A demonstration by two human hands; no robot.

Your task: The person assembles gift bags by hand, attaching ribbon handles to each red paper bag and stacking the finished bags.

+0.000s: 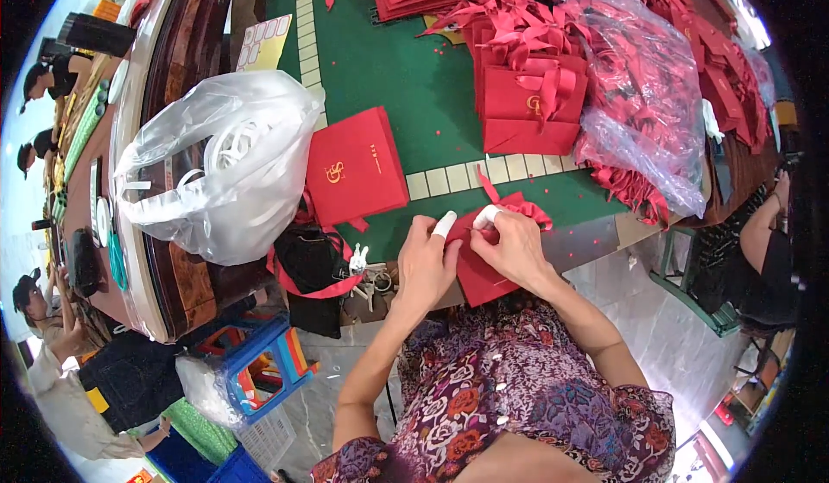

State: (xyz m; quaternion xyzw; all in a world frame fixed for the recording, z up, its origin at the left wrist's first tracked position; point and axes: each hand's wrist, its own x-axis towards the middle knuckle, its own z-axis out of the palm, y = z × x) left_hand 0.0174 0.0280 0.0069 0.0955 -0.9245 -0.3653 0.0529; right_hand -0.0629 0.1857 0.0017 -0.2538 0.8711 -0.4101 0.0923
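At the near edge of the table, both my hands are on a red paper bag [480, 277] that leans toward my lap. My left hand [423, 263] grips its left side, thumb and fingers closed together. Over the bag's upper part, my right hand [518, 250] is closed in a pinch; whether ribbon is also between its fingertips is hidden. White covers wrap a fingertip on each hand. A red ribbon [489, 185] curls up behind the bag, with more bunched ribbon beside my right hand. Left of them lies a flat stack of red bags [358, 165].
A clear plastic bag of white ribbon or cord [226, 159] stands at the left. Beyond are standing red bags with ribbon handles [528, 107] and a plastic bag full of red ribbon [643, 85]. Keys [380, 280] hang near a black pouch [309, 258]. Other people sit at both sides.
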